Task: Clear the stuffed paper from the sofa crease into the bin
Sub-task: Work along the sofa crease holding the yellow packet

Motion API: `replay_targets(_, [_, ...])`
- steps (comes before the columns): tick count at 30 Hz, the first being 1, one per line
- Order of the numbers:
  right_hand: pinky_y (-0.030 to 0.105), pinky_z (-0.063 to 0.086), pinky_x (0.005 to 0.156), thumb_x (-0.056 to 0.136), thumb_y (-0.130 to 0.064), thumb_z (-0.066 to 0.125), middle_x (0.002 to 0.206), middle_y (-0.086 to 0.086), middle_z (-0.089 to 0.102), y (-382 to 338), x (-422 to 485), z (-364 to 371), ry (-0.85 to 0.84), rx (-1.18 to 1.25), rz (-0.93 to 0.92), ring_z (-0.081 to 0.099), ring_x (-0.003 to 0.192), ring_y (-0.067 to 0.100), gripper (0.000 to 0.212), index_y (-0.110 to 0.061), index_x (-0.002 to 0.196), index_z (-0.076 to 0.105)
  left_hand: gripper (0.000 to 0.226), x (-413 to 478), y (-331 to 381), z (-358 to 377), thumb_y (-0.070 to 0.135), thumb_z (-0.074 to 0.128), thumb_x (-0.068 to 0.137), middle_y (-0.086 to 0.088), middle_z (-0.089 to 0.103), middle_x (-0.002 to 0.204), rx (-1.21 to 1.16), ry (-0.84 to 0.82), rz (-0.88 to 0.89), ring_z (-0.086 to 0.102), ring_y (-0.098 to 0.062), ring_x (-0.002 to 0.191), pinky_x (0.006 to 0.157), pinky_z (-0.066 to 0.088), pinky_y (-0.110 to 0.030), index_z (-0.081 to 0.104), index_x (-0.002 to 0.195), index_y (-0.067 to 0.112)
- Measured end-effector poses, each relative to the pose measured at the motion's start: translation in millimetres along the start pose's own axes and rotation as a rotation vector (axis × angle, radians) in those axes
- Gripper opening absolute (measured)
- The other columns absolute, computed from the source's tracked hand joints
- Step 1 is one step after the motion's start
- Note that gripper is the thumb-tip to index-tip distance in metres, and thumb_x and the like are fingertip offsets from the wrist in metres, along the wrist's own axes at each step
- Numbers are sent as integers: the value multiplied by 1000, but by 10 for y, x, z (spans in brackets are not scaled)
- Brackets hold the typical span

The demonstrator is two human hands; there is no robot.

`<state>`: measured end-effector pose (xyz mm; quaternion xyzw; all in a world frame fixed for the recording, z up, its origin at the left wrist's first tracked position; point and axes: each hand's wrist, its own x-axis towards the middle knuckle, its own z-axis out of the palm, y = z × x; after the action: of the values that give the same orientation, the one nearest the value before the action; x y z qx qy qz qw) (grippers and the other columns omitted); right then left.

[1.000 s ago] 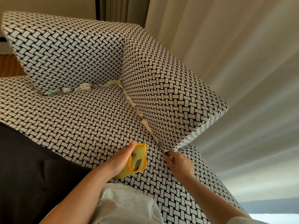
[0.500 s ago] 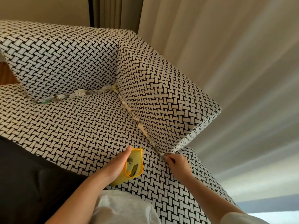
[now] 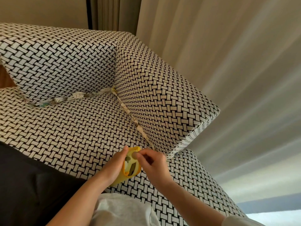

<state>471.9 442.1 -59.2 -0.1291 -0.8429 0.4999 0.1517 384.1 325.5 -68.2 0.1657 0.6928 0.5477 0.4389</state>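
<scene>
A black-and-white woven-pattern sofa [image 3: 73, 131] fills the view. Crumpled paper [image 3: 78, 96] is stuffed along the crease under the back cushion, and more paper [image 3: 137, 126] runs down the crease beside the armrest. My left hand [image 3: 114, 167] grips a small yellow bin [image 3: 132, 167] on the seat, with a few scraps inside. My right hand [image 3: 153, 162] is over the bin's mouth, its fingertips pinched together. A small scrap may sit between them, though I cannot tell.
The armrest [image 3: 159, 101] rises to the right of the seat. Pale curtains [image 3: 228, 62] hang behind and to the right. A dark garment [image 3: 29, 185] lies over the seat's near left, and white clothing [image 3: 123, 211] shows at the bottom.
My right hand has left the near end of the armrest crease and moved left over the yellow bin's mouth. The left hand and bin have hardly moved.
</scene>
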Motion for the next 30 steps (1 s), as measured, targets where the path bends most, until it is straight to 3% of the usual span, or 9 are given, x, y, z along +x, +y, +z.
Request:
replay_targets(2, [12,37,50,86,-30,58,64,-12,58,-27,0,22,-50,-80,-62,48,52,3,23,-11,83,71,71,-49,61,-10,60,13,80,-18,67,104,-11,33,42,60,-30,102,90,44,-36,63,99,14])
replay_targets(5, [14,39,51,88,-30,58,67,-8,61,-38,14,50,-71,-146,-57,49,54,4,23,-13,86,72,60,-80,84,-13,53,9,89,-18,65,101,28,96,80,60,-22,90,77,42,-25,59,89,19])
replay_targets(9, [15,34,48,94,-22,52,61,-6,56,-15,21,94,-98,-184,-47,42,49,6,23,-11,82,67,71,-74,65,-13,49,9,94,-25,64,104,60,118,83,59,-26,91,71,41,-22,61,105,2])
replay_targets(13, [20,29,42,95,-14,47,55,-12,44,72,20,30,39,-153,-24,38,44,6,18,-10,84,60,59,-27,31,-30,51,7,94,-18,63,102,52,123,45,56,-16,83,63,40,-16,55,99,16])
replay_targets(16, [13,25,41,97,-15,43,51,-13,41,259,60,-98,72,-416,82,38,38,6,21,-11,87,62,60,-18,5,-30,54,7,93,-10,58,103,82,161,-15,51,-11,83,59,35,-19,50,109,16])
replay_targets(20, [10,27,45,99,-22,36,78,-5,62,485,59,-310,-67,-841,244,48,54,5,27,-19,118,55,62,4,-53,-55,61,8,88,-10,53,103,134,168,-28,48,-16,86,65,34,-22,46,107,16])
replay_targets(24, [16,41,56,100,-17,36,103,2,64,588,48,-338,-228,-1067,336,59,80,15,27,-16,126,44,73,33,-75,-56,67,8,79,-17,56,102,170,174,-7,55,-29,96,83,42,-35,49,103,12])
replay_targets(27, [22,50,70,100,-15,37,106,4,62,638,79,-318,-275,-1142,342,61,87,16,27,-13,126,41,62,21,-62,-56,67,9,76,-12,53,97,154,158,1,52,-23,90,76,39,-29,45,91,19])
replay_targets(30, [19,43,65,99,-15,38,106,4,62,659,113,-300,-283,-1167,346,52,79,13,26,-12,125,43,55,13,-42,-51,66,9,77,-11,50,93,125,133,6,49,-21,86,73,38,-26,44,84,23])
